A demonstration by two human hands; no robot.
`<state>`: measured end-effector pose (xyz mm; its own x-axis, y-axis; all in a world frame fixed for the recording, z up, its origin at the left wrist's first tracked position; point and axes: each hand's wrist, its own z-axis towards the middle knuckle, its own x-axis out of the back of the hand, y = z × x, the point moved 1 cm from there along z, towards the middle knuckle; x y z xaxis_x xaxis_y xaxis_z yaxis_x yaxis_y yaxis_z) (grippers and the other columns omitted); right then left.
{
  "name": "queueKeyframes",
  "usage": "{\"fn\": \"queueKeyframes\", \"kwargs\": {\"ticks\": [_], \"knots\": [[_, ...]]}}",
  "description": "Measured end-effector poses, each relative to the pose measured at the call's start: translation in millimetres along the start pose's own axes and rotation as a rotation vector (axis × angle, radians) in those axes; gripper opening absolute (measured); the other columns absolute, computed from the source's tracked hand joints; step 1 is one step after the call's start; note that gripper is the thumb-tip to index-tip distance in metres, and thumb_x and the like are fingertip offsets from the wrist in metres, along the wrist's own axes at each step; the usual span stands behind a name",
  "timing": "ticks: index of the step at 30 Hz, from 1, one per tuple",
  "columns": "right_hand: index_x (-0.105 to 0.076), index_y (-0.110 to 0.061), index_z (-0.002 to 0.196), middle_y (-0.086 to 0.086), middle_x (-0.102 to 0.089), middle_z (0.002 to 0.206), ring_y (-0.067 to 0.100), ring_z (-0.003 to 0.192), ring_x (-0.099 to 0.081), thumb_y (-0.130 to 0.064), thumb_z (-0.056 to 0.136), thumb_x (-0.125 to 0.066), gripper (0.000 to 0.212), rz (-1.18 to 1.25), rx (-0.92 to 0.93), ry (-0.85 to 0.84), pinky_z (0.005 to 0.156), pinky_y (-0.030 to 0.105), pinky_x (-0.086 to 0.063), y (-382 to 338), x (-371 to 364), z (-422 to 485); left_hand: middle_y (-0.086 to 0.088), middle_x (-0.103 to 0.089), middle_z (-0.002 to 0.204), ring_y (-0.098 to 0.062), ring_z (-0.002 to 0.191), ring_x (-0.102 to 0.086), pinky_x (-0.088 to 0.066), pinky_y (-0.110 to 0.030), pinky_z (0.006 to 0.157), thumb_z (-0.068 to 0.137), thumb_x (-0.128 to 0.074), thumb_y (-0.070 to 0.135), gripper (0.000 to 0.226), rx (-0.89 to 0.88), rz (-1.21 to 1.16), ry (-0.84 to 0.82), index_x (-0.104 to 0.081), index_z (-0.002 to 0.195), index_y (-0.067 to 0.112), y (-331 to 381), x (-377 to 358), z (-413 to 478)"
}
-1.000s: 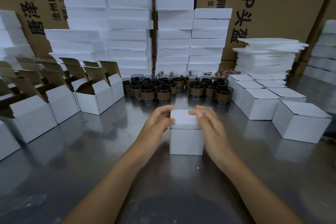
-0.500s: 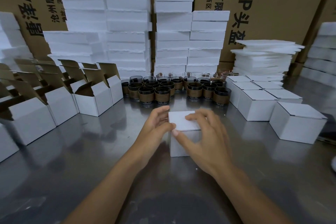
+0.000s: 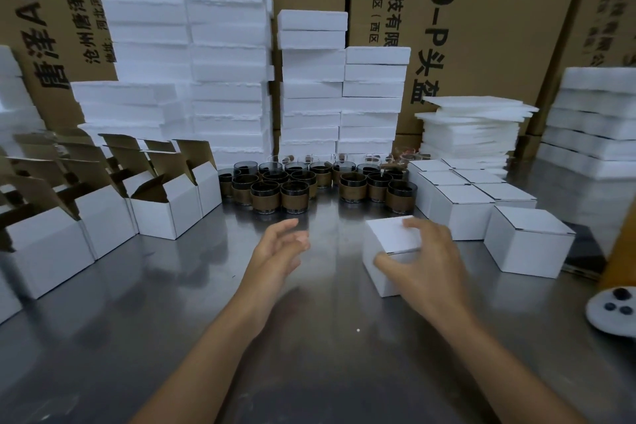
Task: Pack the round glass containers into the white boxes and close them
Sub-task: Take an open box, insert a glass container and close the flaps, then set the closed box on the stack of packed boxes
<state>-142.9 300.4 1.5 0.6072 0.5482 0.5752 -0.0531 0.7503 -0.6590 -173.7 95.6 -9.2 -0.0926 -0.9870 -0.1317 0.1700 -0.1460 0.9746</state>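
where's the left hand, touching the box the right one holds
Apart: head view shows bare table between left hand and the box the right hand grips.

Packing station in a warehouse: large printed cartons [image 3: 481, 27] at 12 o'clock, foam slab stacks [image 3: 223, 62] in front, open white boxes [image 3: 165, 213] at 9 o'clock on a steel tabletop [image 3: 137, 337].

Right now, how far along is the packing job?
Done: a group of shut boxes sits at the right. In hand: the right hand grips one more closed box near that group; the left hand is free and open. Left: a cluster of glass containers stands unpacked at the back of the table, and open boxes wait on the left.
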Motion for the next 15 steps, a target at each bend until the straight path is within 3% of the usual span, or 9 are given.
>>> {"fn": "queueKeyframes", "kwargs": {"ticks": [6,11,15], "knots": [[-0.058,-0.017,0.115,0.008,-0.052,0.126,0.028,0.119,-0.044,-0.032,0.065,-0.075,0.055,-0.243,-0.040,0.135,0.099,0.040,-0.029,41,43,33,-0.003,-0.062,0.113,-0.013,0.106,-0.061,-0.045,-0.029,0.093,0.089,-0.057,0.015,0.025,0.002,-0.007,0.007,-0.057,0.111,0.026,3,0,-1],[-0.053,-0.020,0.122,0.007,-0.049,0.131,0.024,0.129,-0.032,-0.044,0.072,-0.067,0.057,-0.499,-0.017,0.045,0.112,0.047,-0.003,56,52,49,-0.003,-0.062,0.113,-0.013,0.105,-0.062,-0.045,-0.033,0.097,0.087,-0.059,0.017,0.027,0.004,-0.002,0.011,-0.058,0.113,0.025,4,1,-3],[-0.052,-0.018,0.123,0.009,-0.051,0.129,0.025,0.132,-0.028,-0.044,0.076,-0.061,0.054,-0.519,-0.055,0.033,0.112,0.053,-0.002,64,53,54,-0.004,-0.063,0.112,-0.014,0.106,-0.062,-0.045,-0.032,0.096,0.089,-0.058,0.016,0.025,0.004,-0.012,0.016,-0.058,0.113,0.024,4,2,-4]]}}
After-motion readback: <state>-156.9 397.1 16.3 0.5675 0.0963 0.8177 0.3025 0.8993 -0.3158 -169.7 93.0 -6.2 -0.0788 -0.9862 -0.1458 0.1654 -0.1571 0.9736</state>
